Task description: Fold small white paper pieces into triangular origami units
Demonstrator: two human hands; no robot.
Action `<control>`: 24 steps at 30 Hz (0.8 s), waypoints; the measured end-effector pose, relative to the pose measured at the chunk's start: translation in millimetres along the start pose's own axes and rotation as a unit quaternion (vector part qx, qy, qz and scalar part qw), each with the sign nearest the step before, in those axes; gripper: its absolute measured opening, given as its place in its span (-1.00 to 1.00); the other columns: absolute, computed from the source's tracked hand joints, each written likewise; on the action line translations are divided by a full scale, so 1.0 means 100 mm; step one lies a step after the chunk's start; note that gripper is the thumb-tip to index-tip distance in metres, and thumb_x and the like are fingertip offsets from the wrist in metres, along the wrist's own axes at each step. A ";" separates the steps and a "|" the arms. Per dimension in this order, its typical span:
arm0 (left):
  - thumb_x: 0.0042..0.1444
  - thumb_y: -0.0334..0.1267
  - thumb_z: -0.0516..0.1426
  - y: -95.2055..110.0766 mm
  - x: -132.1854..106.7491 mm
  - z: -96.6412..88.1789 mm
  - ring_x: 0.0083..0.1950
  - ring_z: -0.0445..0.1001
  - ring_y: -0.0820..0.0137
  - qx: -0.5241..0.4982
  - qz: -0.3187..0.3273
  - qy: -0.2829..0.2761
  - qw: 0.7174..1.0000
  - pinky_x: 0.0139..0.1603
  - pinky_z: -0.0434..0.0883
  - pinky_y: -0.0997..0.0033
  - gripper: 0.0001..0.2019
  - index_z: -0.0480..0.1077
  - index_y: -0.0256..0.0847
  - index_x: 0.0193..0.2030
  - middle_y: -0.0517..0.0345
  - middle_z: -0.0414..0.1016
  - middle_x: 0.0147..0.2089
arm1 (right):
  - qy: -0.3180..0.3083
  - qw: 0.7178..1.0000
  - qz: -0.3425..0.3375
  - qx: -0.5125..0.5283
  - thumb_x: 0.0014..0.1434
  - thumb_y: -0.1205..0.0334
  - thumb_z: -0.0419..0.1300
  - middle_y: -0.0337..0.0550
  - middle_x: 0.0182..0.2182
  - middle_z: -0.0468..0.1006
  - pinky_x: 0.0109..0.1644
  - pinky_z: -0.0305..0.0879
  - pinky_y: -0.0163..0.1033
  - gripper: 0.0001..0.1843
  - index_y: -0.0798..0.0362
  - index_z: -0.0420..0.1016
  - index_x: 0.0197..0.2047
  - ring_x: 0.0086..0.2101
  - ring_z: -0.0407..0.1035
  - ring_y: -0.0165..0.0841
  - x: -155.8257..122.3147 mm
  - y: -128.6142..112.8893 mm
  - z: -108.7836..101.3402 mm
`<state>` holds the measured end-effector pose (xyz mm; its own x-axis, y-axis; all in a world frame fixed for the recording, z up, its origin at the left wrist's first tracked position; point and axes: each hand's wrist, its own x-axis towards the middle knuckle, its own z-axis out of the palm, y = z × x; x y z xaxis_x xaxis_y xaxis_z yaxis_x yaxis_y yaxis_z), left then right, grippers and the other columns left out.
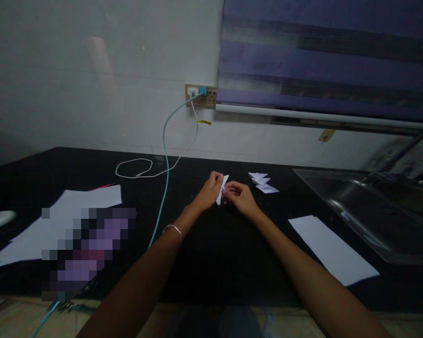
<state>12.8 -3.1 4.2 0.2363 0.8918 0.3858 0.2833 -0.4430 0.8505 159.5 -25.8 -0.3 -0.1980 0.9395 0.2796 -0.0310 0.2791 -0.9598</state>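
Near edge: the black, glossy stone surface (204, 277) ends just before the person's lap; its dark top shows between the forearms.
Forearms: both reach forward from the lower corners and converge; a thin silver bracelet (176, 228) circles the left wrist.
White sheets, right: plain flat paper (333, 251) lies beside the right forearm, partly behind it.
White sheets, left: overlapping paper (81, 202) spreads well left of the left forearm, next to a pixelated purple patch (105, 239) too obscured to identify.
Left hand: the left hand (207, 193) is nearly closed, its bent fingers holding one side of a small, folded white paper piece (225, 180).
Right hand: the right hand (242, 198) pinches the opposite side, fingers curled.
Folded piece: between both hands, slightly tilted.
Folded white paper shapes: three pointed ones (268, 188) lie in a staggered row just beyond the right hand.
Right limit: a stainless-steel sink (391, 256) borders the surface.
Far edge: a pale tiled wall (74, 94); a teal cable (168, 171) crosses the surface left of the hands.
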 end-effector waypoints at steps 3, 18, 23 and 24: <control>0.29 0.10 -0.14 0.02 0.00 -0.01 -0.43 0.30 0.46 -0.037 -0.016 -0.048 0.998 -0.40 0.23 0.48 -0.57 0.28 -0.24 -0.23 0.23 0.32 -0.43 | 0.019 0.998 0.008 0.051 -0.08 0.12 0.37 -0.25 -0.52 0.49 -0.43 0.35 -0.28 -0.73 0.06 0.43 -0.36 -0.54 0.36 -0.42 0.02 -0.01 -0.07; 0.30 -0.08 -0.07 0.03 -0.04 0.02 -0.46 0.37 0.48 -0.031 0.050 -0.115 0.992 -0.42 0.28 0.51 -0.64 0.39 -0.31 -0.29 0.13 0.46 -0.43 | -0.020 1.000 0.003 -0.017 0.11 -0.14 0.21 -0.29 -0.59 0.37 -0.44 0.24 -0.32 -0.60 0.06 0.40 -0.44 -0.55 0.26 -0.45 0.00 -0.01 -0.07; 0.30 -0.02 -0.08 0.09 -0.05 0.00 -0.47 0.33 0.50 -0.069 0.048 -0.130 0.988 -0.43 0.25 0.52 -0.59 0.38 -0.31 -0.33 0.13 0.43 -0.42 | 0.000 0.998 -0.051 -0.037 0.15 -0.13 0.19 -0.28 -0.60 0.37 -0.43 0.19 -0.32 -0.59 0.06 0.40 -0.47 -0.55 0.26 -0.45 0.02 0.00 -0.10; 0.30 0.00 -0.10 0.09 -0.06 -0.01 -0.48 0.32 0.50 -0.072 0.047 -0.139 0.987 -0.43 0.24 0.52 -0.56 0.38 -0.31 -0.34 0.14 0.42 -0.44 | 0.007 0.997 -0.060 -0.042 0.15 -0.12 0.18 -0.28 -0.60 0.37 -0.43 0.19 -0.32 -0.59 0.06 0.40 -0.47 -0.55 0.25 -0.45 0.02 0.00 -0.11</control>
<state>13.5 -12.6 10.1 0.5068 0.7787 0.3699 0.1179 -0.4877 0.8650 169.8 -21.6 0.9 -0.1846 0.9007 0.3932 0.0277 0.4047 -0.9140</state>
